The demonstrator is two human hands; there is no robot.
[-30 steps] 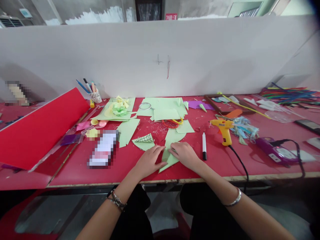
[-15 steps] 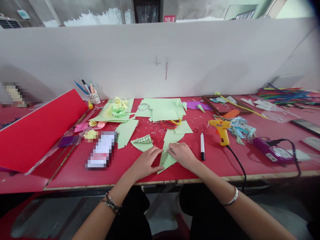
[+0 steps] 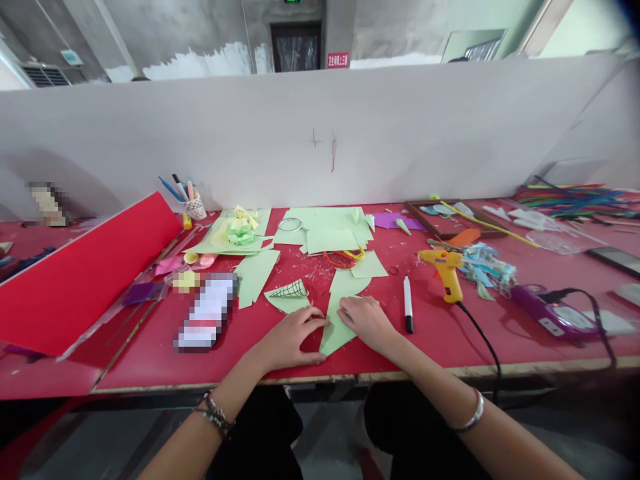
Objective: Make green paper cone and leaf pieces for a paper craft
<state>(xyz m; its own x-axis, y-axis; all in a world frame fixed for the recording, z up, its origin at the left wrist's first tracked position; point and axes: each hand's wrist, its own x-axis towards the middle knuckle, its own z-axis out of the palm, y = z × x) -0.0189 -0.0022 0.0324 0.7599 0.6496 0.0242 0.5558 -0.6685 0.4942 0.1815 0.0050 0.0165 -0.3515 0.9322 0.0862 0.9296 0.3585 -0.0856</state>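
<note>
Fingers of my left hand curve apart at the green paper; my right fingers rest on it, grip unclear, a marker to their right.

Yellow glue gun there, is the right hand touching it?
Apart: the head view shows red tabletop and a white marker between the right hand and the glue gun.

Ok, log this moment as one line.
left hand: at left edge of green paper | right hand: on green paper | nearby: grid-marked paper, white marker, yellow glue gun
</note>
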